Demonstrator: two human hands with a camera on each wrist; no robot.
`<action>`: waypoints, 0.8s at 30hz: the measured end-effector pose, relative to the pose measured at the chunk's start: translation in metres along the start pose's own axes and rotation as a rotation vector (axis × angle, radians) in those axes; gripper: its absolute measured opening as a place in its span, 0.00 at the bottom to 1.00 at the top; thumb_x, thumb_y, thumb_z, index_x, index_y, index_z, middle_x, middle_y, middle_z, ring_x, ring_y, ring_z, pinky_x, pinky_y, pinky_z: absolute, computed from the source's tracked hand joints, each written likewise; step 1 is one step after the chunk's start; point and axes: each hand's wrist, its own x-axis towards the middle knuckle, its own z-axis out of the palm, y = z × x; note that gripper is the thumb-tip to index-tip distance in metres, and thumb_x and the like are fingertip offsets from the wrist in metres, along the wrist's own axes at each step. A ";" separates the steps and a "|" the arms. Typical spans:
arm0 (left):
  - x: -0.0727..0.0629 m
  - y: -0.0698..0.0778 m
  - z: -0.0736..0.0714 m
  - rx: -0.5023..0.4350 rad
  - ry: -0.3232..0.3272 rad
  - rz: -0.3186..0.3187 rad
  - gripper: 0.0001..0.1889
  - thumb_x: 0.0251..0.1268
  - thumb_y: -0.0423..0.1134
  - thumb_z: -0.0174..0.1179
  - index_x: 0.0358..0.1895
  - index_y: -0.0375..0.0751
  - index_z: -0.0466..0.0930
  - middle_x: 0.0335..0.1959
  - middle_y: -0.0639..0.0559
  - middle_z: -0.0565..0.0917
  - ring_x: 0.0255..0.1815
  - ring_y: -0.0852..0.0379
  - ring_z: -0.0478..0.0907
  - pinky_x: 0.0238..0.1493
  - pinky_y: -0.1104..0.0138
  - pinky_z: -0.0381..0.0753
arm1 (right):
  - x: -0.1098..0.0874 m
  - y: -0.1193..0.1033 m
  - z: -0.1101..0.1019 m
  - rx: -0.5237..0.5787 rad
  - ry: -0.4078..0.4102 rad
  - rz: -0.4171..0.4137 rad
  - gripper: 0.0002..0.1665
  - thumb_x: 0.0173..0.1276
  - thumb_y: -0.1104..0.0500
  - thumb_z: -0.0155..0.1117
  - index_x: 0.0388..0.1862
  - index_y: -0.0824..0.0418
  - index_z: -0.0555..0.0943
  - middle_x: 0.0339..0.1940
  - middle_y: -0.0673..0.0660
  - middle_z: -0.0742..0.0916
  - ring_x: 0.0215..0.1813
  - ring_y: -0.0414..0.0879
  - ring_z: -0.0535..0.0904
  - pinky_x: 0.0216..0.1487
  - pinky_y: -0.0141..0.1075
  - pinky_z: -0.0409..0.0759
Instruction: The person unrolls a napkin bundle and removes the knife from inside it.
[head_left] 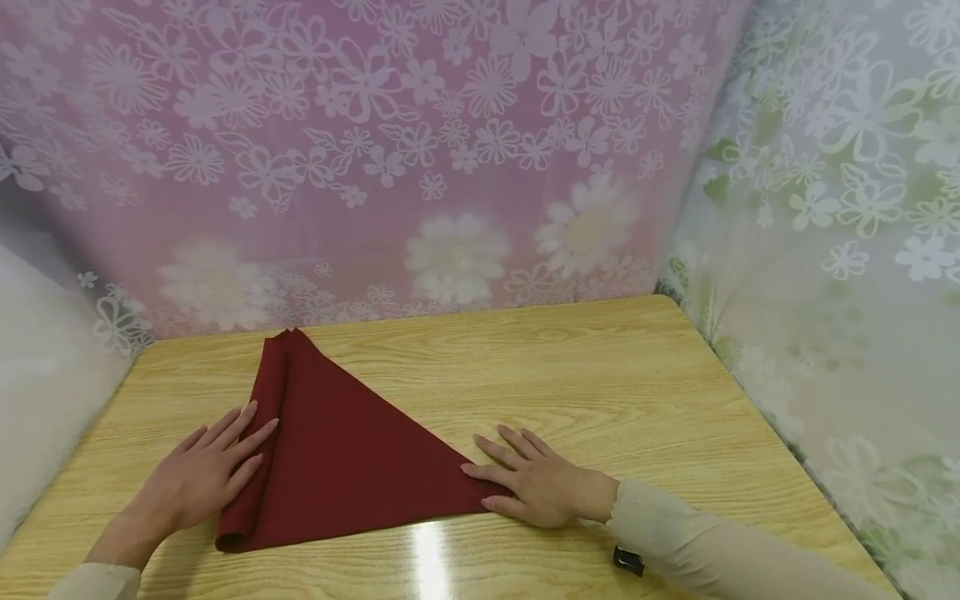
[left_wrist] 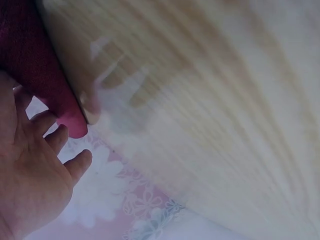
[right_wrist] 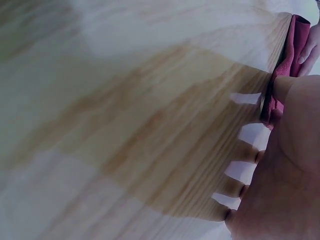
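1. A dark red cloth (head_left: 360, 450) lies on the wood-grain tabletop (head_left: 637, 392), toward its left side. It spreads in a roughly triangular shape, with one point near the far edge and a narrow corner to the right.

2. Along its left side the cloth is turned over into a loose roll (head_left: 242, 521), whose curled end shows at the near left; the rest of the cloth lies flat.

3. The person's left hand (head_left: 191, 475) rests on this roll. Its fingers (head_left: 255, 439) are extended and slightly spread, lying over the fabric without clutching it.

4. The right hand (head_left: 540, 485) is at the opposite corner (head_left: 476, 492), palm down. Its thumb and index finger reach onto the cloth while the other fingers are splayed beyond its edge; nothing is clenched or pinched.

5. The step in hand appears to be rolling the cloth from its left side, or smoothing that roll, with the right hand seemingly steadying the corner. Judging by the broad flat area, the rolling is only partly done.

6. The next move would call for even pressure along the roll and a turn toward the right, while the corner stays flat. Pushing one end harder could skew the roll or wrinkle the flat part.
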 end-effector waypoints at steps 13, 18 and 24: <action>-0.003 -0.002 0.005 -0.099 -0.078 -0.062 0.32 0.73 0.61 0.43 0.73 0.50 0.61 0.75 0.41 0.54 0.72 0.38 0.53 0.63 0.41 0.55 | 0.000 0.001 0.001 0.008 0.005 -0.010 0.31 0.78 0.38 0.31 0.77 0.40 0.53 0.79 0.53 0.49 0.77 0.59 0.38 0.72 0.56 0.43; -0.003 -0.003 0.006 -0.114 -0.072 -0.065 0.35 0.70 0.63 0.45 0.74 0.51 0.59 0.75 0.42 0.53 0.72 0.38 0.52 0.63 0.40 0.54 | 0.001 0.000 0.000 0.000 0.006 0.001 0.31 0.78 0.38 0.31 0.77 0.39 0.53 0.79 0.53 0.49 0.77 0.58 0.38 0.72 0.56 0.43; -0.003 -0.003 0.007 -0.113 -0.076 -0.069 0.35 0.69 0.64 0.46 0.74 0.51 0.59 0.75 0.42 0.53 0.72 0.38 0.52 0.64 0.40 0.55 | 0.002 0.002 0.005 0.017 0.028 -0.018 0.32 0.78 0.37 0.32 0.77 0.40 0.54 0.78 0.54 0.50 0.76 0.60 0.39 0.71 0.58 0.44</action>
